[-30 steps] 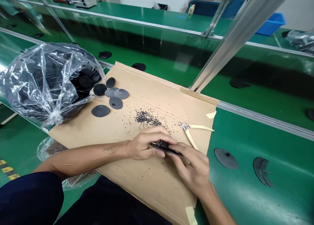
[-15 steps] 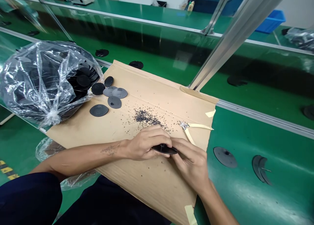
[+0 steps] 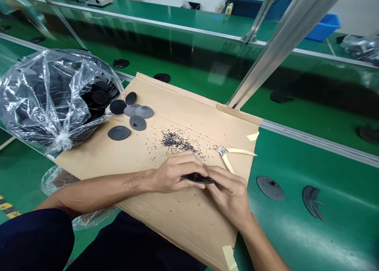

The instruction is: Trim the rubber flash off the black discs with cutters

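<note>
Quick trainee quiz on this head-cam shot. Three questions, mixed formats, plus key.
1. True or false: the left grip and the right grip both hold the black disc.
2. Where are the cutters? A) in the blue bin; B) on the cardboard; C) on the floor.
3. Fill in: the clear plastic bag contains many black ____.

Key: 1 true; 2 B; 3 discs.

A thin black disc (image 3: pixel 197 178) — seen nearly edge-on, as a narrow dark ellipse — is gripped at opposite ends by the left hand (image 3: pixel 177 171) and the right hand (image 3: pixel 230 193), above the cardboard (image 3: pixel 189 223). Its ends are partly hidden, its face too dark for detail.
</note>
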A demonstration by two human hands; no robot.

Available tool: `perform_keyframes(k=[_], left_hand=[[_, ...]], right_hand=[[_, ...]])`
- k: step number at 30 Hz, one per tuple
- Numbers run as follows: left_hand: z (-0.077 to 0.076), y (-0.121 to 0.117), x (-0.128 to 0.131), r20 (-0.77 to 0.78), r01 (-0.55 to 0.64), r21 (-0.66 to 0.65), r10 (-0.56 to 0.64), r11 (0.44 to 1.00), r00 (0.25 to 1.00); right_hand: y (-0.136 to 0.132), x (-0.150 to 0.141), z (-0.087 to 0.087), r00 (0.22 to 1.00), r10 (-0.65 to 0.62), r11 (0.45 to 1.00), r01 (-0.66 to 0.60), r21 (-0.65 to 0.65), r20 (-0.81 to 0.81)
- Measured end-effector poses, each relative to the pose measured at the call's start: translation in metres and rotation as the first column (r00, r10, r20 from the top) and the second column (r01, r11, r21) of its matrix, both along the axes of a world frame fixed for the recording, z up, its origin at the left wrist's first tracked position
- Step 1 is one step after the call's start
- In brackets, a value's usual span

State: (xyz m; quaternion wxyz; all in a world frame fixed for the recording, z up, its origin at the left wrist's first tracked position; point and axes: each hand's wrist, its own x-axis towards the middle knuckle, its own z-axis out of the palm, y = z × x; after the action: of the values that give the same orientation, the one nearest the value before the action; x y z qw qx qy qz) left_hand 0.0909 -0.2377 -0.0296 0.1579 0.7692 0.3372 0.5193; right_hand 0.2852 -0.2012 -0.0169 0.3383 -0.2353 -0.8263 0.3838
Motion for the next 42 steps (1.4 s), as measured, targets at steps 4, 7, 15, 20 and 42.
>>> perform_keyframes(k=[4,7,15,20,42], left_hand=[[-0.002,0.002,-0.002,0.060,0.003,-0.048,0.000,0.999,0.998],[-0.004,0.002,-0.003,0.057,-0.023,-0.060,0.026,0.998,0.998],[-0.007,0.003,-0.004,0.033,-0.155,-0.062,0.157,0.986,0.987],[-0.007,0.004,-0.005,0.004,-0.154,-0.056,0.155,0.986,0.988],[-0.009,0.006,-0.007,0.066,-0.179,-0.079,0.184,0.981,0.981]], right_hand=[[0.001,0.000,0.001,1.000,-0.008,0.999,0.008,-0.041,-0.002],[0.009,0.007,0.004,0.995,-0.032,0.999,0.034,-0.026,0.097],[0.041,0.040,-0.002,0.709,-0.449,0.862,0.184,0.473,0.543],[0.041,0.042,-0.009,0.632,-0.550,0.800,0.211,0.561,0.547],[0.027,0.024,0.023,0.983,-0.096,0.992,0.082,0.094,0.156]])
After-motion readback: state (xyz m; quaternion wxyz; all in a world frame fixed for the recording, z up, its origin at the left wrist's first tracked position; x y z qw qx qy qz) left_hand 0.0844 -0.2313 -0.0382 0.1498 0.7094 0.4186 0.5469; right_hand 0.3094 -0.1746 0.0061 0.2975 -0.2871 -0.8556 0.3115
